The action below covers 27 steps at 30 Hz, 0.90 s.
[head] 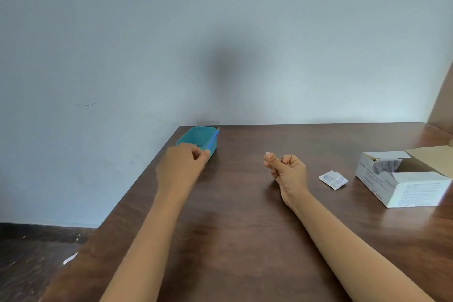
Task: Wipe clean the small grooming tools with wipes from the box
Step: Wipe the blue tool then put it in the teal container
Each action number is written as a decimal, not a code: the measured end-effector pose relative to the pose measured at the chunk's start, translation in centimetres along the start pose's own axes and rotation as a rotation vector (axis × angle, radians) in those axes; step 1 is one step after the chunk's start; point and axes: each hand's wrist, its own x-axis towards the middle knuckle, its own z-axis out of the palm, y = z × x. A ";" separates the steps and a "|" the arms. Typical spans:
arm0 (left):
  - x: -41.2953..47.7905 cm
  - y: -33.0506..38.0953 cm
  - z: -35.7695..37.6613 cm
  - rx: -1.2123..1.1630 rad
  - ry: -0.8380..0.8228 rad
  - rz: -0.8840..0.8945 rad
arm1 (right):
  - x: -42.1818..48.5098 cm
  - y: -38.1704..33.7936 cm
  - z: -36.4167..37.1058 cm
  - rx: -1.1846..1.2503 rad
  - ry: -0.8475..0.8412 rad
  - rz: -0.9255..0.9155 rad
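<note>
Blue grooming tool [213, 139], a thin stick, is at the right wall of the teal tray [196, 135] near the bench's [245, 228] far left corner. The left hand [181, 162] pinches its near end with curled fingers. Its long axis runs from those fingertips up and away toward the wall, leaning slightly right; what the far tip is like is too small to tell. The right hand [286, 169] is curled, pinching a small white wipe [268, 154]. To wipe well, I would bring the tool to the wipe, keep the pinch low, and stroke along its length. A torn sachet [333, 180] lies beside the open box of wipes [402, 186].
</note>
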 end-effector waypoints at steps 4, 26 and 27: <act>4.7 -1.2 -0.4 0.120 0.027 -0.032 | 1.0 0.5 1.0 -0.049 -0.020 -0.040; 10.4 -0.5 4.3 0.378 -0.123 -0.108 | 2.6 1.2 1.0 -0.159 -0.095 -0.041; 10.7 -0.5 4.4 0.402 -0.130 -0.110 | 2.7 1.2 1.0 -0.160 -0.096 -0.041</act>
